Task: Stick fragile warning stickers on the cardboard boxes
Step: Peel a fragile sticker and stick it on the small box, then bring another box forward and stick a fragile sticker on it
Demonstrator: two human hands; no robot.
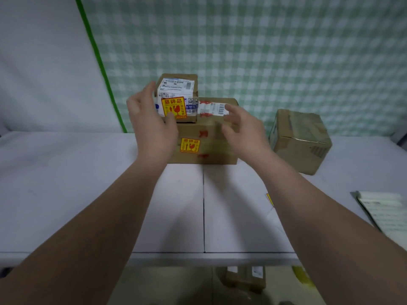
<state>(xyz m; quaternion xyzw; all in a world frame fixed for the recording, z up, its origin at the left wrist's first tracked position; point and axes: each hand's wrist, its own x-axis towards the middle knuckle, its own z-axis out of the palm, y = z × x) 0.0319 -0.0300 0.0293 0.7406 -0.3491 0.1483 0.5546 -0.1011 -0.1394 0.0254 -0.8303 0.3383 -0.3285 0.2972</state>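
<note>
Between the spread, empty fingers (152,89) of both hands sits the small stickered brown cardboard box (178,97), stacked on a larger stickered one (204,139); next, seemingly, comes labelling the bare carton (301,139) to the right.

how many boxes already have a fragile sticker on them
2: the small top box, sticker on its front, and the large box beneath it, sticker on its front. The right box shows none; its other faces are hidden.
</note>
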